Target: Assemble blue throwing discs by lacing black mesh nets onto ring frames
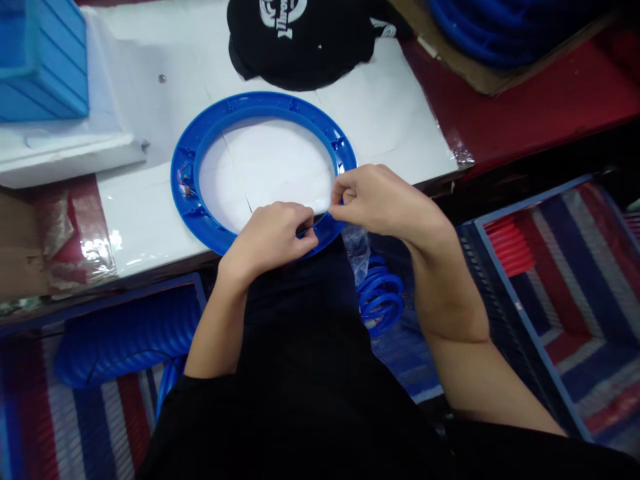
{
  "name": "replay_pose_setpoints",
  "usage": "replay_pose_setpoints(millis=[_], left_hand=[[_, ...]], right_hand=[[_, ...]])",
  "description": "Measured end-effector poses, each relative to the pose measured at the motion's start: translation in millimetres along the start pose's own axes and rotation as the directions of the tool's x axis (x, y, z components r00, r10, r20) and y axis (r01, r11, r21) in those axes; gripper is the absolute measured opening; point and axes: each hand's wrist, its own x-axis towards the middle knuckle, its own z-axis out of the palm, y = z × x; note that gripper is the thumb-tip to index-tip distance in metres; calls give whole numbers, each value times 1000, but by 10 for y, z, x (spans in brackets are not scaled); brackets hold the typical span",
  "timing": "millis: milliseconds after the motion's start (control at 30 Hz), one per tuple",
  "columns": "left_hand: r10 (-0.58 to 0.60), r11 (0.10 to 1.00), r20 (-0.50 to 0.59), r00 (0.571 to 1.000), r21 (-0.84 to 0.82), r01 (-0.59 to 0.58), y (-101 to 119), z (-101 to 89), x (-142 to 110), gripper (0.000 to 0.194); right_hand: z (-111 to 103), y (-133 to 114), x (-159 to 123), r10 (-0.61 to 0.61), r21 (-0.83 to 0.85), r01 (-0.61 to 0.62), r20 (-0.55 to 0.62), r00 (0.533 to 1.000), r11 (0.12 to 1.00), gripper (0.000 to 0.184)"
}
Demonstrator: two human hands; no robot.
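Note:
A blue plastic ring [273, 103], its hollow channelled side facing up, lies at the table's near edge and overhangs it slightly. My left hand [275, 233] is at the ring's near rim, fingers curled and thumb close to the forefinger. Over the ring's right side, my right hand [375, 200] is closed in a pinch. A pale strip-like patch shows between the two hands; whether either hand holds it, I cannot tell. Small wired parts [187, 181] sit in the channel on the ring's left side.
The white-covered table [145, 233] bears a black cloth item [300, 53] with white print and a light-blue bin [60, 60] on white foam. A carton [480, 80] holds blue rings. Below are striped-lined crates [595, 300], blue coiled tubing [130, 333] and a red stack [510, 245].

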Motion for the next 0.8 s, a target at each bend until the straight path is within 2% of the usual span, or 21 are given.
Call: replay_pose_setpoints(millis=[67,167,233,300,400,533,633,800], left_hand=[[8,1000,-7,1000,4,-8,-8,1,-1,12],[9,1000,-1,1000,-3,-9,-21,2,-6,11],[4,1000,-4,1000,-3,-4,-23,2,-10,11],[1,1000,-9,1000,1,-1,-19,2,-12,11],[4,1000,-5,1000,1,-4,-11,5,-12,10],[13,1000,-8,1000,-6,-13,-28,3,-4,11],[55,998,0,998,-20,-55,-74,-13,-3,13],[87,996,4,996,9,-87,-74,-48,-55,16]], right_hand=[[-21,35,37,-21,10,20,45,999,1000,18],[4,159,64,-43,142,27,112,993,990,16],[54,249,54,-66,242,39,102,993,970,14],[115,297,12,-72,284,58,40,997,957,13],[203,255,-106,-54,236,72,-80,995,969,13],[308,106,-270,-65,-48,56,-208,976,997,6],[353,81,-306,-83,-200,36,-230,970,979,6],[323,167,-248,-63,-4,63,-145,987,998,11]])
